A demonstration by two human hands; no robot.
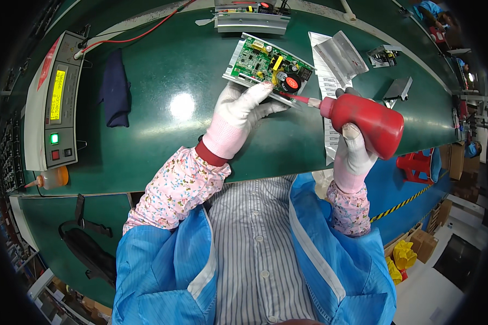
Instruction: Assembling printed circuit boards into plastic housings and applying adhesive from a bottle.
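Toward nine o'clock, green tabletop [152, 135] is left between the left hand [243, 105] and the tester [65, 103]; its near edge [111, 193] is crossed by both flower-printed sleeves [176, 187]. Near half past one, the way is blocked by a folded metal channel [340, 57] on label sheets [327, 89]. Past twelve, a circuit board [263, 60] in metal housing is pinched between the left hand's closed thumb and fingers; toward two, a glossy red bottle [368, 123] is encircled by the right hand's [353, 147] curled fingers.
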